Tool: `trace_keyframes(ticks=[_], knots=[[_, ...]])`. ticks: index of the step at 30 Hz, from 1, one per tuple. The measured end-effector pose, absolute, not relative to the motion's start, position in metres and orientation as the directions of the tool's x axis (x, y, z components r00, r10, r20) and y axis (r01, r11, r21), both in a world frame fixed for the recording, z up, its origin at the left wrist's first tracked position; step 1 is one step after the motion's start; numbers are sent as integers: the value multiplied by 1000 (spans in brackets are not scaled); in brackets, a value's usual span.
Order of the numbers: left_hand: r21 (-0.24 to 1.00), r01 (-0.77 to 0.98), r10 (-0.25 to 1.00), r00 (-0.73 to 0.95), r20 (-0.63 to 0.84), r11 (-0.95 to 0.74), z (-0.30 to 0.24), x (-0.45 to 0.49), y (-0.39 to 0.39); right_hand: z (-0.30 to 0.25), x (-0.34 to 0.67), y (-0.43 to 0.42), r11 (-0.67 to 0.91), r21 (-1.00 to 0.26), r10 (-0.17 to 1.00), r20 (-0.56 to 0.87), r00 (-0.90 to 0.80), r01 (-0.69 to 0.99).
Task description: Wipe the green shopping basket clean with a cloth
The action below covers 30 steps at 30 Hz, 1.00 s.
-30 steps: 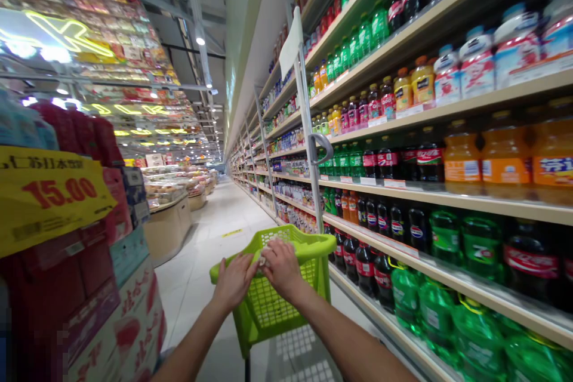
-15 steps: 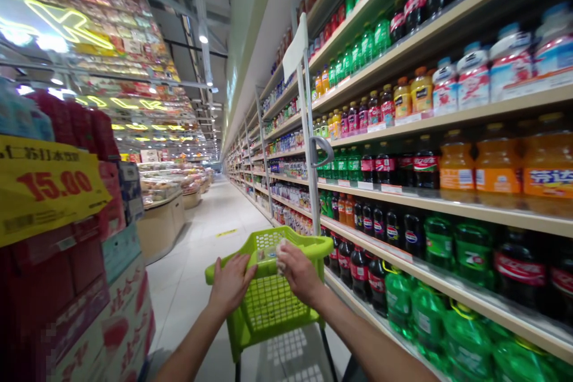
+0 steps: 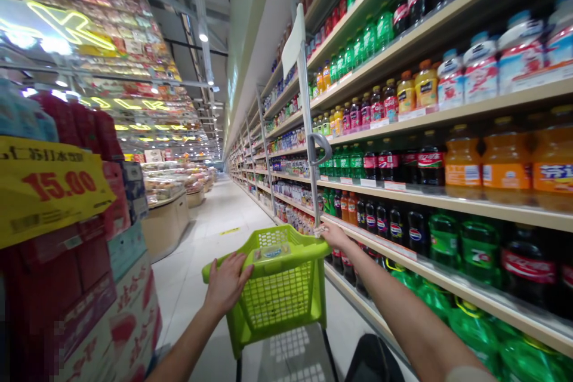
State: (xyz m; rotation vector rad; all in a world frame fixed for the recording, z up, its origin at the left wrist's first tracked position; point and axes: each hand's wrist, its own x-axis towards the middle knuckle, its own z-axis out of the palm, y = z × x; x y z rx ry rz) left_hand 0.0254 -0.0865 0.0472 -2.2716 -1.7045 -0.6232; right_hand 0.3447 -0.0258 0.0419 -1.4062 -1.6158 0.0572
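I judge wiping underway (completion unclear): left hand spread on the green shopping-cart handle, right hand pinching whitish tissue.

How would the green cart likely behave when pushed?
The green cart has a mesh basket that looks plastic, so it is probably stiff and fairly light for its size. Set above thin dark legs, it might tip if shoved sideways.

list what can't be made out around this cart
All in the head view:
Whitish wad: mostly covered by the right-hand grip, so its material is unclear.
Label on the green cart: too small and blurred to read.
Yellow price sign: cut off by the left edge.
Cart leg: cut off by the bottom edge.
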Motion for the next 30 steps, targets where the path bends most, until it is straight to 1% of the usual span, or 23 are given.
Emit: trace_keyframes(ticks=[4, 8, 10, 13, 14, 16, 18, 20, 22, 23, 26, 28, 30], knots=[[47, 955, 848, 237, 474, -294, 48, 27, -88, 51, 343, -26, 341, -596, 816, 571, 85, 727], [45, 955, 846, 238, 477, -293, 47, 27, -88, 44, 326, -67, 437, -552, 753, 656, 45, 710], [50, 952, 844, 243, 478, -302, 46, 29, -86, 37, 295, -90, 549, -481, 676, 737, -24, 684], [55, 950, 841, 245, 482, -308, 47, 32, -85, 29, 243, -111, 738, -278, 503, 834, -227, 615], [56, 950, 842, 245, 481, -308, 48, 33, -85, 28, 232, -113, 770, -213, 458, 841, -288, 602], [58, 951, 849, 243, 470, -305, 49, 35, -86, 26, 231, -109, 769, -148, 440, 829, -346, 622], [63, 950, 856, 244, 457, -304, 50, 37, -87, 26, 255, -101, 694, -175, 488, 827, -278, 699], [65, 949, 853, 245, 461, -307, 50, 39, -88, 25, 290, -93, 577, -252, 531, 838, -123, 777], [62, 949, 841, 240, 485, -308, 48, 42, -88, 25, 312, -89, 503, -309, 532, 847, -8, 807], [60, 951, 834, 236, 498, -305, 47, 45, -88, 26, 313, -88, 504, -317, 526, 850, 5, 803], [48, 955, 829, 227, 512, -292, 44, 53, -88, 25, 278, -88, 607, -288, 483, 874, -57, 741], [29, 956, 834, 241, 497, -293, 45, 55, -88, 24, 245, -86, 695, -230, 425, 896, -131, 681], [-1, 948, 841, 284, 461, -319, 46, 52, -89, 22, 230, -84, 740, -158, 383, 898, -216, 654]])
